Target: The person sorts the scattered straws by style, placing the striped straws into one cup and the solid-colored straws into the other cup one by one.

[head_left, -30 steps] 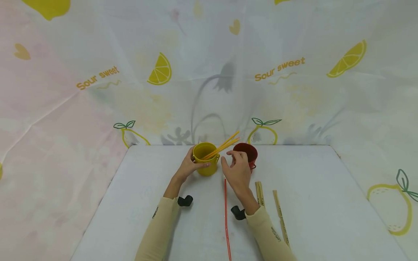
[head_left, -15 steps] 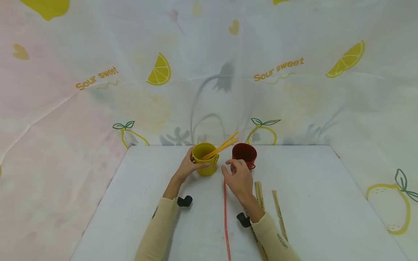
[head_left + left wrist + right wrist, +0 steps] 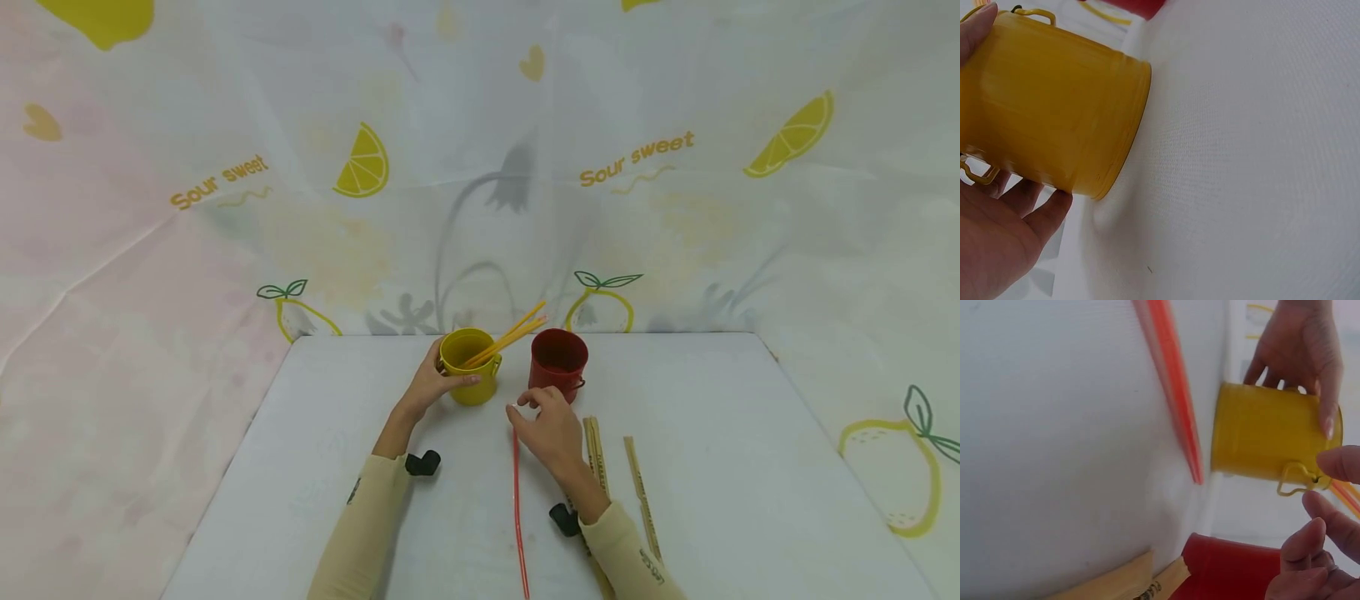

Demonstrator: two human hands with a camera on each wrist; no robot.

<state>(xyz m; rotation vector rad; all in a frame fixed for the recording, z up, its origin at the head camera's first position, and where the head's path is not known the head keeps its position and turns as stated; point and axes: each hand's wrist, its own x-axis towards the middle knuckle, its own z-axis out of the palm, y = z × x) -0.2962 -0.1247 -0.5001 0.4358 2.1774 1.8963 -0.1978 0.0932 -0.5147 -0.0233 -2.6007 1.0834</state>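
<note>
My left hand (image 3: pixel 431 387) holds the small yellow bucket (image 3: pixel 1054 100) from its left side, thumb in front and fingers round the back. Several thin yellow-orange sticks (image 3: pixel 520 331) lean out of the bucket to the right. My right hand (image 3: pixel 553 429) hovers over the far end of a long red straw-like stick (image 3: pixel 517 508) that lies on the table. In the right wrist view its thumb and bent fingers stand apart with nothing between them, and the red stick (image 3: pixel 1172 381) lies clear of them. Just behind that hand stands a red bucket (image 3: pixel 559 352).
Paper-wrapped chopsticks (image 3: pixel 593 442) lie beside and partly under the right forearm, with another narrow paper packet (image 3: pixel 642 492) farther right. All stand on a white table (image 3: pixel 720 467) against a lemon-printed cloth (image 3: pixel 480 167). A black wrist piece (image 3: pixel 423 463) sits by each sleeve.
My right hand has come down and toward me, from in front of the red bucket to the red stick's far end. The left hand and yellow bucket have stayed put.
</note>
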